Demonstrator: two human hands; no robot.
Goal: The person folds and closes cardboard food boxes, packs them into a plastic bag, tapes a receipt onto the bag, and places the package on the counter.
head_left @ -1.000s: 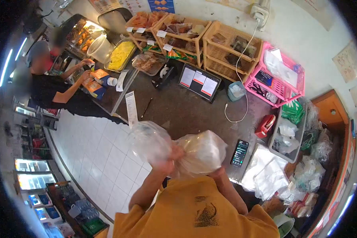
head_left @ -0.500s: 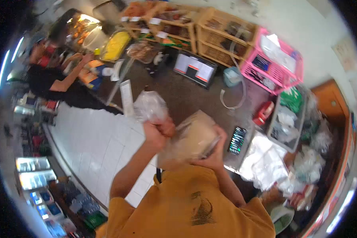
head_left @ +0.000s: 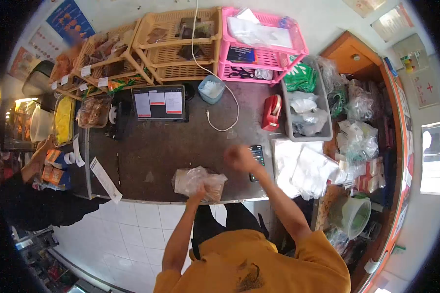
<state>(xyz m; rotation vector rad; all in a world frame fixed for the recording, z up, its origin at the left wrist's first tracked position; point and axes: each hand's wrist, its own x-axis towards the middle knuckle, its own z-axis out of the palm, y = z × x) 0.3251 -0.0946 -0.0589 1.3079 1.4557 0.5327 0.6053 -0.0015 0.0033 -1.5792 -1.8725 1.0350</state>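
A brown-paper-like packet [head_left: 182, 181] in a clear plastic bag [head_left: 199, 174] lies on the dark counter near its front edge. My left hand [head_left: 206, 189] is closed on the bag at its right side; the plastic partly covers the fingers. My right hand [head_left: 240, 159] is over the counter, to the right of the packet, and smeared by motion. Its fingers are not clear, and whether it holds anything does not show. Beside it lies a phone [head_left: 257, 155] with a lit screen, partly hidden by the hand and wrist.
A tablet [head_left: 159, 103] stands at the back. Behind it are tan baskets [head_left: 179, 51] and a pink rack [head_left: 262, 56]. To the right are a red tape dispenser [head_left: 272, 113], a grey bin [head_left: 307, 136] and clear plastic bags [head_left: 305, 168]. Another person's arm [head_left: 34, 163] is at the left.
The packet has gone from between my raised hands down to the counter. My right hand has left it and moved toward the phone. The view has turned to face the counter.
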